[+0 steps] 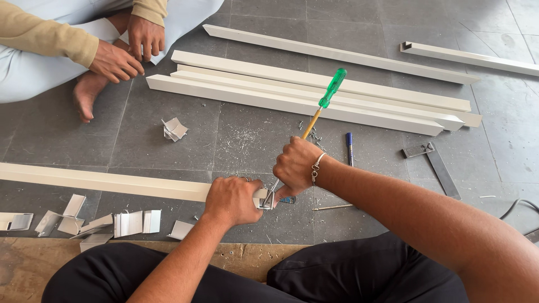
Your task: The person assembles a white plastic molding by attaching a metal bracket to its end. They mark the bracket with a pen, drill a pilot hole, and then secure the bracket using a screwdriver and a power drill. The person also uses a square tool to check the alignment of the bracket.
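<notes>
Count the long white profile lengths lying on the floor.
6: one under the left hand, three stacked mid-floor, one beyond, one top right. More may lie off-frame.

Grey tiled floor (241,137) under cream profiles (314,92), offcuts (129,223)

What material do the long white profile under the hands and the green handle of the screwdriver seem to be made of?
The long white profile looks like aluminium with a smooth off-white coating: bare silvery metal shows at its cut end, with metal chips on the floor. The green handle looks like translucent glossy plastic, probably.
</notes>
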Available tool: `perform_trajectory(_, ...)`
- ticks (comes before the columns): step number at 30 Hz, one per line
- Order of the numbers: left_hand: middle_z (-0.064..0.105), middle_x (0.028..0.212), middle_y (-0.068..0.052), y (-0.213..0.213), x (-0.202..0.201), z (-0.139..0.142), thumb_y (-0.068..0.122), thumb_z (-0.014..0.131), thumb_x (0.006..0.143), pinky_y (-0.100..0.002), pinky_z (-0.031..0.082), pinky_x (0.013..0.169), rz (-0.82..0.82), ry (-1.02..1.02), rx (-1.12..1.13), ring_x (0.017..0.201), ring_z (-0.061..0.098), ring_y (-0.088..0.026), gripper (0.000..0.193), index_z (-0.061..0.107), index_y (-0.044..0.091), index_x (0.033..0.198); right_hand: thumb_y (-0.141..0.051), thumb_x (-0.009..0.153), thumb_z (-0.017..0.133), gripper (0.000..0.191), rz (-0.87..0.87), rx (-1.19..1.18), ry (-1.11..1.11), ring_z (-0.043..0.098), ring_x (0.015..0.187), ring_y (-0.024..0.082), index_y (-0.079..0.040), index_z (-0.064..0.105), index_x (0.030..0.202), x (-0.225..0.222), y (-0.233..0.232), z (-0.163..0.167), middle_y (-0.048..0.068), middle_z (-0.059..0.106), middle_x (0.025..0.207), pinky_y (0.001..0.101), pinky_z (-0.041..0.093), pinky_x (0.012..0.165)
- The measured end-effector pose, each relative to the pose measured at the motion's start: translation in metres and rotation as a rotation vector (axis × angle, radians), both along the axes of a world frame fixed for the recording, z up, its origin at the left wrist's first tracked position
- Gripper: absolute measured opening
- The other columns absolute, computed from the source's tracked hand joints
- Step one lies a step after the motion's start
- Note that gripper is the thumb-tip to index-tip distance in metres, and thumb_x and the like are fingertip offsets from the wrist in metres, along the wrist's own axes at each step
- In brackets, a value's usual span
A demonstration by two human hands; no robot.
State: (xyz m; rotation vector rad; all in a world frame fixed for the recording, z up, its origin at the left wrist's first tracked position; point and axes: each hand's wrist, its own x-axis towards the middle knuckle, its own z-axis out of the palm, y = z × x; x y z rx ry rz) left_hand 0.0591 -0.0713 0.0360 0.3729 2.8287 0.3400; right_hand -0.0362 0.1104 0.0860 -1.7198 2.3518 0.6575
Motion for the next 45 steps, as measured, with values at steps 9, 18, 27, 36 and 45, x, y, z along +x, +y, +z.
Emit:
perform_trajectory(9, 0.072, 0.093, -0.004, -0.002, -0.002, 0.014, 0.038, 0.08, 0.072, -0.044, 0.054, 0.081, -0.042, -0.017, -0.004, 0.09, 0.069, -0.022, 0.047, 0.072, 0.021, 0.115, -0.039, 0.098, 0.062, 0.038, -0.207, -0.413, 0.033, 0.062, 0.068, 0.019, -0.017, 0.069, 0.067, -0.052, 0.044, 0.035, 0.0, 0.061, 0.064, 0.0412, 0.053, 0.075)
perform_trajectory(18, 0.074, 0.103, -0.007, -0.006, -0.018, 0.042, 0.037, 0.082, 0.066, -0.045, 0.053, 0.08, 0.008, 0.348, 0.095, 0.088, 0.069, -0.022, 0.051, 0.074, 0.021, 0.114, -0.034, 0.115, 0.046, 0.052, -1.095, -1.863, -0.478, 0.053, 0.053, 0.015, -0.003, 0.057, 0.074, 0.018, 0.11, -0.043, 0.003, 0.058, 0.06, 0.0313, 0.042, 0.051)
perform_trajectory(27, 0.076, 0.087, -0.004, -0.01, -0.023, 0.053, 0.03, 0.083, 0.062, -0.041, 0.052, 0.064, 0.043, 0.632, 0.205, 0.073, 0.07, -0.022, 0.04, 0.076, 0.017, 0.099, -0.027, 0.093, 0.065, 0.021, -1.3, -0.787, -0.298, 0.073, 0.075, 0.021, -0.012, 0.079, 0.098, 0.055, 0.092, -0.075, 0.011, 0.072, 0.09, 0.0379, 0.059, 0.074)
perform_trajectory(36, 0.078, 0.087, -0.006, -0.011, -0.033, 0.036, 0.032, 0.079, 0.062, -0.039, 0.052, 0.062, 0.049, 0.616, 0.223, 0.071, 0.07, -0.02, 0.039, 0.079, 0.017, 0.098, -0.005, 0.093, 0.069, 0.016, -1.384, -1.867, -1.312, 0.075, 0.087, 0.024, 0.004, 0.065, 0.106, 0.033, 0.089, -0.063, 0.015, 0.072, 0.098, 0.0337, 0.066, 0.084)
perform_trajectory(45, 0.076, 0.085, -0.004, -0.01, -0.035, 0.029, 0.037, 0.083, 0.062, -0.039, 0.05, 0.063, 0.016, 0.792, 0.203, 0.07, 0.068, -0.019, 0.045, 0.079, 0.014, 0.1, -0.014, 0.108, 0.057, 0.016, -1.047, -2.207, -1.218, 0.075, 0.086, 0.029, 0.002, 0.059, 0.107, 0.052, 0.085, -0.033, 0.017, 0.07, 0.095, 0.0434, 0.065, 0.082)
